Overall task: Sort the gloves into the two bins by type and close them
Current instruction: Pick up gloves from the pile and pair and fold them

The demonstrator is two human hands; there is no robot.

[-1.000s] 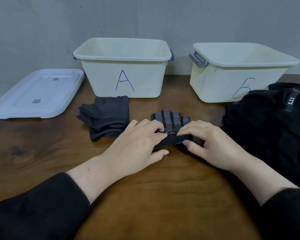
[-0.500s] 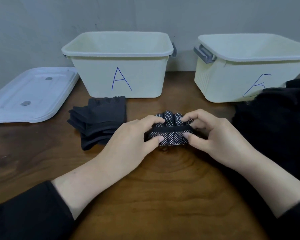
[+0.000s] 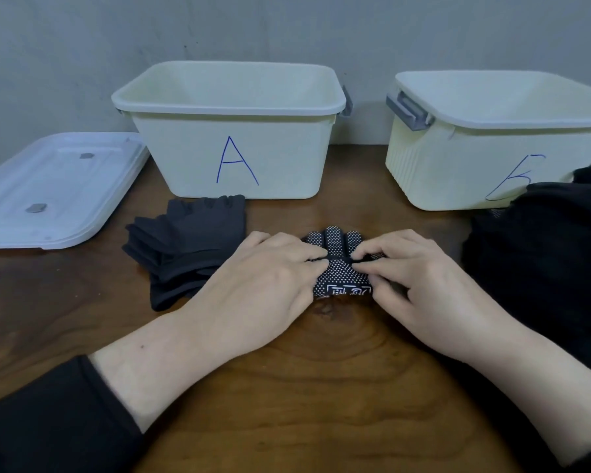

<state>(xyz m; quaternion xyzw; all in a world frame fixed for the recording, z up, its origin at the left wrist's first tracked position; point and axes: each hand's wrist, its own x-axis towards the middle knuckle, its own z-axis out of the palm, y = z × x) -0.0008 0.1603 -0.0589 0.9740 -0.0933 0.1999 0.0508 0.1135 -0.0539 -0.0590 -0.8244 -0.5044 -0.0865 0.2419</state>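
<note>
Lying flat far left: white plastic lid (image 3: 53,189). Then plain knit gloves (image 3: 188,247), stacked before bin A (image 3: 232,131). Left hand (image 3: 263,281) and right hand (image 3: 420,281) fingers pinch dotted glove (image 3: 338,264), mid-desk (image 3: 287,387). Bin B (image 3: 492,138), dark fabric pile (image 3: 553,254) right.

The table (image 3: 321,397) is dark, glossy wood with visible grain; bin A (image 3: 232,165) and the lid (image 3: 48,192) at far left are smooth plastic; the dotted glove (image 3: 338,264) is knit cloth with raised white dots; the grey gloves (image 3: 191,244) are matt cloth

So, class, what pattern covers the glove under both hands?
White dots on black fabric cover the glove, seen best in the head view.
</note>
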